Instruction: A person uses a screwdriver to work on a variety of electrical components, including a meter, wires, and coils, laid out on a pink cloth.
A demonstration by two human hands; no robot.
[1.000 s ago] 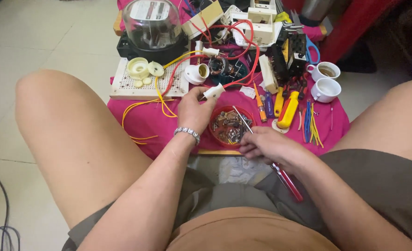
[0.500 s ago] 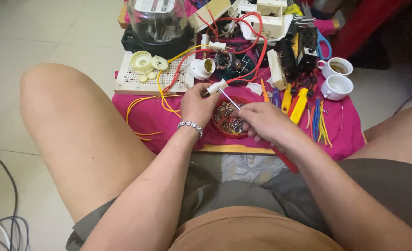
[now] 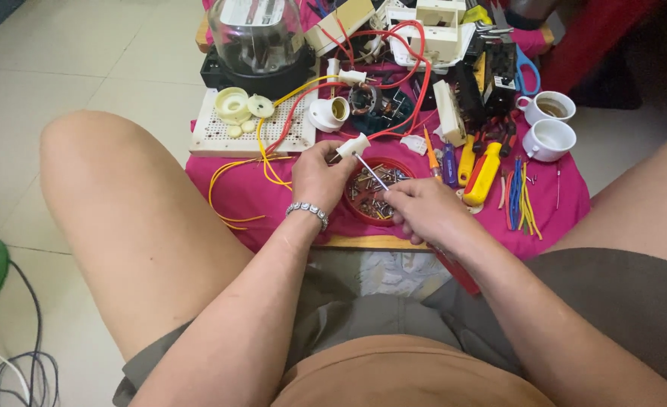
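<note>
Bare arms, short pants and a shiny bracelet

The person wears a silver bracelet point(image 3: 308, 211) with little shiny stones on the wrist, just behind the left hand point(image 3: 320, 175). The right hand point(image 3: 424, 211) has nothing on it. Both arms are bare, with no sleeves. The person has on dark grey-green shorts point(image 3: 348, 316) and a plain light brown shirt point(image 3: 409, 377). The knees are bare.

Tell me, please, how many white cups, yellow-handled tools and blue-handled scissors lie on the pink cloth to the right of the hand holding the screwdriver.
White cups: 2
Yellow-handled tools: 2
Blue-handled scissors: 1
Total: 5
</note>
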